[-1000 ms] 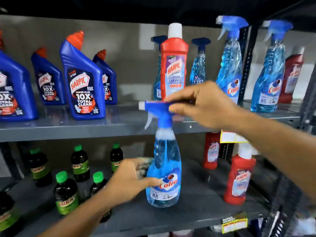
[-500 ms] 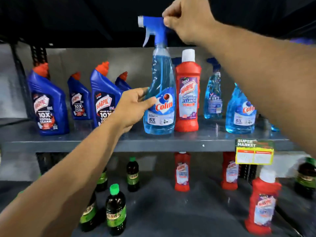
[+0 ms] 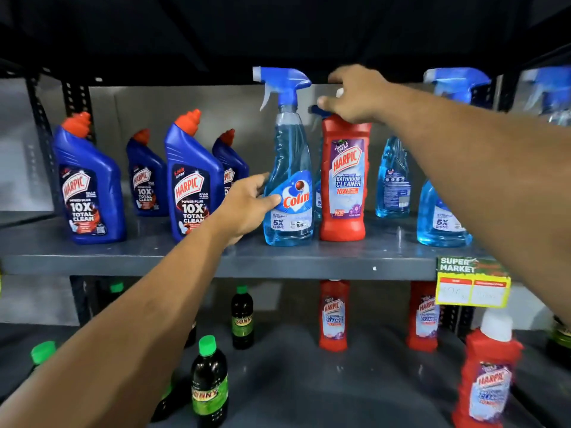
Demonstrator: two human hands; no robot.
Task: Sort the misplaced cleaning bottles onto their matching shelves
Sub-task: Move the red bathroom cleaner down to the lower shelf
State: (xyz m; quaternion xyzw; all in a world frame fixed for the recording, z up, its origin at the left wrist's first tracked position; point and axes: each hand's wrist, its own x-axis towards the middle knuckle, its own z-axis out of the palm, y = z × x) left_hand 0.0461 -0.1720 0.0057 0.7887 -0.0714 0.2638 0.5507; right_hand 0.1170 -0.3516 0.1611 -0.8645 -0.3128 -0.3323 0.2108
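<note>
Blue spray bottle (image 3: 289, 180) stands upright on the upper shelf (image 3: 216, 257), near its front edge, just beside the red bathroom cleaner bottle (image 3: 343, 180) on its right. Left hand (image 3: 247, 205) holds the spray bottle's lower body from the left, thumb across the label, fingers (image 3: 261, 180) wrapped round the side, clamped on it. Right hand (image 3: 355, 94) sits over the red bottle's top, fingers curled around the cap, which is mostly hidden; grip looks closed on it. Four blue toilet cleaner bottles (image 3: 89, 186) with orange caps line the shelf's left part. More spray bottles (image 3: 438, 211) stand to the right, behind the right forearm. Lower shelf (image 3: 293, 381): dark bottles with green caps (image 3: 210, 384) on the left, red bottles (image 3: 333, 316) on the right. A yellow price tag (image 3: 472, 282) hangs from the upper shelf's edge.
</note>
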